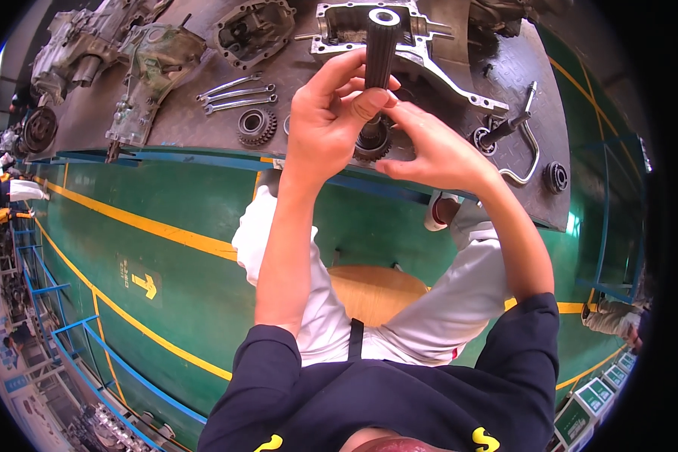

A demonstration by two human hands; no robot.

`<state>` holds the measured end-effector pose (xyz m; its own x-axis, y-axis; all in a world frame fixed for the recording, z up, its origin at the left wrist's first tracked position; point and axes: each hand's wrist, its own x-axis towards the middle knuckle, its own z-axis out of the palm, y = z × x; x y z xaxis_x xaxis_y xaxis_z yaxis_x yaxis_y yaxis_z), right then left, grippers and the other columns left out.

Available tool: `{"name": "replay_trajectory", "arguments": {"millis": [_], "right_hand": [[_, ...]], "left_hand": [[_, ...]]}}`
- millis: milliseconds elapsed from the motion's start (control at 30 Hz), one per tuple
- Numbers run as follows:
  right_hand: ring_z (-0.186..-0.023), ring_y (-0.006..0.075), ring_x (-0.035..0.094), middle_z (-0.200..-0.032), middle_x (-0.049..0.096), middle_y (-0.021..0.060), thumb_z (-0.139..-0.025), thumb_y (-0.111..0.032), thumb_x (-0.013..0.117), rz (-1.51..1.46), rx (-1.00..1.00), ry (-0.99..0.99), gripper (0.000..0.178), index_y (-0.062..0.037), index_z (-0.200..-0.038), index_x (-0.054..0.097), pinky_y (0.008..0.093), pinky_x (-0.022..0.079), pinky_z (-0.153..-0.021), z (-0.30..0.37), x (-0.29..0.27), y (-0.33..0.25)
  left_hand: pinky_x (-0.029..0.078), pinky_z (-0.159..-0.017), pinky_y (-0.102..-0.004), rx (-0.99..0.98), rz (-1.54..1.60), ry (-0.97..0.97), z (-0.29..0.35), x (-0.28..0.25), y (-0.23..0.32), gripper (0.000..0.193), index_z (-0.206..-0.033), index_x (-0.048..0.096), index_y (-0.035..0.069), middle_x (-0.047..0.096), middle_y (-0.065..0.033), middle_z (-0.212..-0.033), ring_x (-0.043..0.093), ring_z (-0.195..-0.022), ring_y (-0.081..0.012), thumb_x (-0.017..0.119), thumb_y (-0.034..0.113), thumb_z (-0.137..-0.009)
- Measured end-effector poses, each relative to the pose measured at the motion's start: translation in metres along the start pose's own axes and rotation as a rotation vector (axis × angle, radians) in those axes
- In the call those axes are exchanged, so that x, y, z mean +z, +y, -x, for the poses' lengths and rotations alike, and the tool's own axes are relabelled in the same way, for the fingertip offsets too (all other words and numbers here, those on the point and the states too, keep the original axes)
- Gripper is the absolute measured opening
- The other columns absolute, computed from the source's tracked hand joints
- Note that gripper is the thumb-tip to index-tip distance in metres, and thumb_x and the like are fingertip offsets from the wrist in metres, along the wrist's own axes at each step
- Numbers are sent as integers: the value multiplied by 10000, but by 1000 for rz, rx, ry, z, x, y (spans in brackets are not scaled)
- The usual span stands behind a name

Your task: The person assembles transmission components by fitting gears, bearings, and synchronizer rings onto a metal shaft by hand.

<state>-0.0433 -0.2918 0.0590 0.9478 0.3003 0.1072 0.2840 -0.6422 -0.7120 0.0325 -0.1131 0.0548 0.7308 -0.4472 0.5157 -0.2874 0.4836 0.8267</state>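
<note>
My left hand (325, 113) is closed round a dark splined shaft (383, 56), raised above the bench with its bright ringed end up. My right hand (441, 151) has its fingers stretched out and its thumb apart. Its fingertips come close to the left thumb at the shaft's lower end; whether they touch the shaft I cannot tell. A dark toothed gear (374, 140) shows between the two hands, partly hidden by them. Beyond the shaft lies an open, light metal gearbox housing (444, 71). Left of my left hand sits another gear (256, 126) on the bench.
Several wrenches (241, 94) lie on the metal-topped bench (184, 128). Gearbox casings (154, 71) and a hollow cover (255, 30) stand at the left. To the right are a bearing (483, 140), a ratchet handle (508, 128), a bent rod (533, 154) and a small gear (555, 177).
</note>
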Motion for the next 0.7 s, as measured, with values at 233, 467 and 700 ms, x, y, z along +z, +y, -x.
{"name": "replay_trajectory", "arguments": {"millis": [233, 467, 700], "right_hand": [[-567, 48, 434, -611, 566, -13, -922, -171, 701, -277, 223, 222, 248, -18, -1085, 597, 266, 329, -536, 9, -25, -22], [-1053, 202, 619, -1162, 612, 125, -844, -116, 662, -183, 124, 65, 496, 16, -1314, 577, 335, 525, -895, 10, -1, 13], [-1087, 246, 621, -1207, 616, 181, -820, -165, 664, -162, 46, 48, 605, 18, -1385, 543, 335, 523, -927, 8, 16, 20]], "left_hand": [[571, -782, -273, 11, -4, 21, 2, 3, 3, 437, -1381, 581, -16, 711, -101, -1027, 686, -874, -151, 646, -51, -949], [566, -769, -268, 34, 20, 0, 1, 4, -4, 407, -1370, 577, -24, 704, -99, -1012, 677, -851, -143, 667, 38, -978], [559, -803, -301, 100, -22, -47, 3, 0, -5, 378, -1333, 551, -61, 678, -122, -1022, 653, -870, -165, 636, 127, -1015]]}}
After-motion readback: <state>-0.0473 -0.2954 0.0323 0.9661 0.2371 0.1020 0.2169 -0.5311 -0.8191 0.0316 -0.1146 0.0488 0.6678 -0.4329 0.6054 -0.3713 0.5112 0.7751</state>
